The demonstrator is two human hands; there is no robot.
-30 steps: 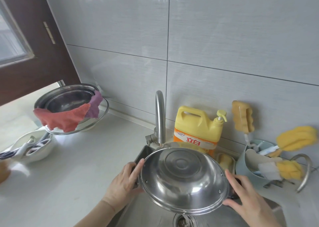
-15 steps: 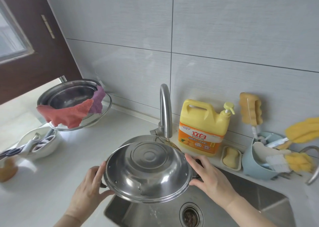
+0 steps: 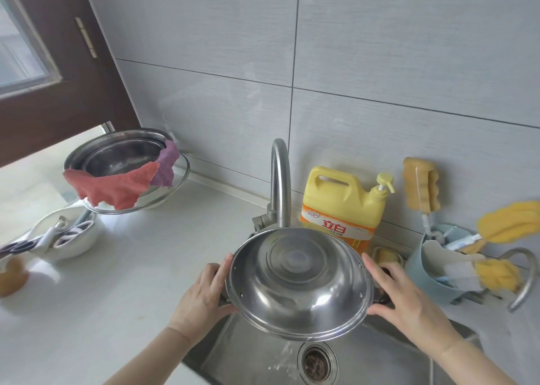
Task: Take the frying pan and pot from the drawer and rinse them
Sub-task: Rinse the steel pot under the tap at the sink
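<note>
Head view. We see a stainless-steel pot [image 3: 299,282] held tilted over the sink [image 3: 254,355], its underside turned toward the camera and its rim lowest at the front. Water falls from that lower rim and splashes beside the drain [image 3: 317,362]. The curved faucet [image 3: 280,185] stands just behind the pot.

The left hand [image 3: 204,295] lies against the pot's left side, its grip closed on the dark side handle there, with the fingers running up along the rim. The right hand [image 3: 404,298] takes the right side likewise, its grip on the opposite handle, fingers extended along the rim and thumb below.

Behind the pot, against the tiled wall, we note 1 yellow detergent jug [image 3: 343,206] with a pump top. A soap bar [image 3: 387,256] lies just beside its base. To the right, a blue caddy [image 3: 423,270] holds yellow sponge brushes [image 3: 510,222].

On the white desk [image 3: 131,267], well to the left, a steel basin [image 3: 122,158] rests on a glass lid, with a red cloth [image 3: 112,187] and a purple cloth [image 3: 166,165] draped over its front rim. Nearer the left edge, a white bowl [image 3: 73,240] holds utensils we cannot identify.
</note>
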